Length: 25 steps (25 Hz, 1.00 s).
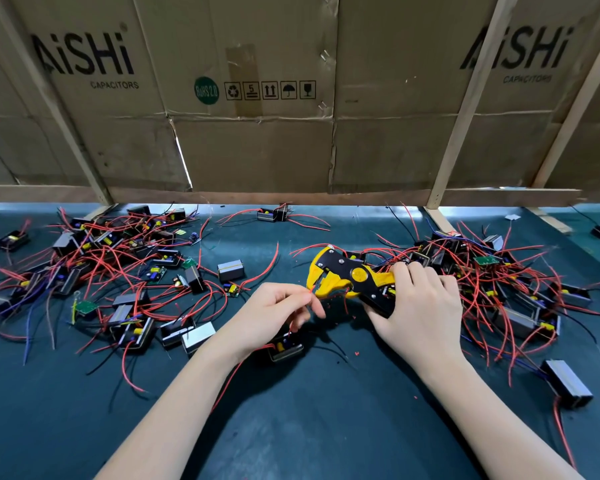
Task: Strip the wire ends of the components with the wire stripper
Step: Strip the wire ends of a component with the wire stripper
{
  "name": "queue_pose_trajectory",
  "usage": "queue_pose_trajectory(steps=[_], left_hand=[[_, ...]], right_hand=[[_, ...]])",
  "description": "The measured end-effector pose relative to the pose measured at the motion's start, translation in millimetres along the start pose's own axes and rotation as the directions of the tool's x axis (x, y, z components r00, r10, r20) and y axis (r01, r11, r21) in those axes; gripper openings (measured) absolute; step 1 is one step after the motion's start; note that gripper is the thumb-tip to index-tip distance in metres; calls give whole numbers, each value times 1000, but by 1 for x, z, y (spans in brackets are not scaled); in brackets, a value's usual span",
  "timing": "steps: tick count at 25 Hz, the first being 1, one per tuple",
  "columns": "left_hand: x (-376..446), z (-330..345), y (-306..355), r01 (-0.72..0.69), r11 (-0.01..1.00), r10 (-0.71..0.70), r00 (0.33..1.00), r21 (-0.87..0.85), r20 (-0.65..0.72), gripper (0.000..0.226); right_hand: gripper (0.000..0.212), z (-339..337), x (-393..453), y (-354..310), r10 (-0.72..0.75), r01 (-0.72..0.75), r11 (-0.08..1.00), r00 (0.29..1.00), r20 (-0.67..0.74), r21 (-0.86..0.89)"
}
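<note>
Head view looks down on two bare hands working over a dark green desk [291, 427]. The left hand [274, 315] pinches a thin red wire [293, 325] between thumb and fingertips, with the wire's end reaching toward the mouth of the wire stripper [352, 277] at about 2 o'clock from that hand. The wire runs down from the pinch to a small black component [286, 348] lying on the desk just under the left wrist, at 6 o'clock from the fingers. The right hand [420, 306] grips the stripper's black and yellow handles, fingers curled over the top; the tool's yellow head points to 9 o'clock, and its jaws stand apart, just beside the wire end.

Tiny red scraps of insulation [357, 353] dot the desk below the tool. At 9 o'clock from the hands lies a big pile of components [118, 271] tangled in red, black and blue leads. At 3 o'clock, touching the right hand's far side, is a second pile [499, 282]. A lone black boxed component [568, 384] sits at 4 o'clock near the right forearm. At 12 o'clock, a wall of cardboard sheets [257, 116] printed "AiSHi CAPACITORS" stands behind wooden battens [465, 109].
</note>
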<state>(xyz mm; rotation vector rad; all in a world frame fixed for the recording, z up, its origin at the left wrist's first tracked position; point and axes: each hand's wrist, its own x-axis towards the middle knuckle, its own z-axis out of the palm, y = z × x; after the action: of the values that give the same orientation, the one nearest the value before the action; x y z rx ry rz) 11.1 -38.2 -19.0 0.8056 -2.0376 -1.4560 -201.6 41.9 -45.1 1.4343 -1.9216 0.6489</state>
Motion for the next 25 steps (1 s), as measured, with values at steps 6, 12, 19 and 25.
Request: queue_pose_trajectory(steps=[6,12,19,25], left_hand=[[-2,1,-2,52,996,-50,998,-71,36,38],[-1,0,-3,97,991,-94,995,-95,42,39],[-1,-2,-5,109,987,-102,993,-115,61,39],[-1,-2,-6,124,985,-113,989,-122,94,39]], right_hand=[[55,0,-1,-1,-23,23,999,1000,-4,-30],[54,-1,-1,-3,-28,28,999,1000,0,-30],[48,-4,0,-1,-49,49,999,999,12,-23],[45,-5,0,-1,-43,42,999,996,76,22]])
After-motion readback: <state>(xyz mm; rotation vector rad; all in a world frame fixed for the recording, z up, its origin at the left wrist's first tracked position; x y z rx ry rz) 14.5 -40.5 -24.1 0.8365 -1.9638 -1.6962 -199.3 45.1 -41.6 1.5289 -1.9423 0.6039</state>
